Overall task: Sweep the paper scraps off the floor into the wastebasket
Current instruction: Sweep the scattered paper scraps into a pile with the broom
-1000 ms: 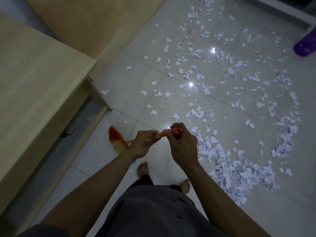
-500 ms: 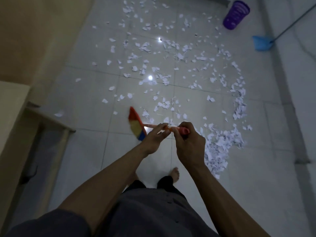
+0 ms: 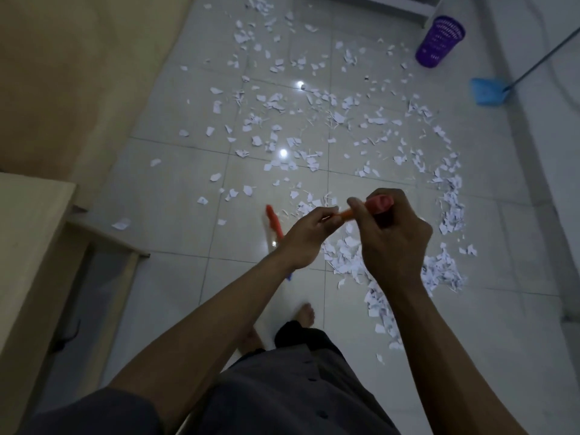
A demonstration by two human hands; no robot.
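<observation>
Both hands curl round the orange broom handle [image 3: 344,214]: right hand [image 3: 392,240] over its top end, left hand [image 3: 306,237] just below; whether the broom head [image 3: 272,222] touches the floor [image 3: 502,340] I cannot tell. Paper scraps [image 3: 439,271] lie heaped near the floor's right edge and strewn across its middle, with the wastebasket [image 3: 439,42] well apart at the far right corner. Risk: a quick stroke fans the light heap apart, or flicks strays under the desk [image 3: 31,230] at the left edge.
</observation>
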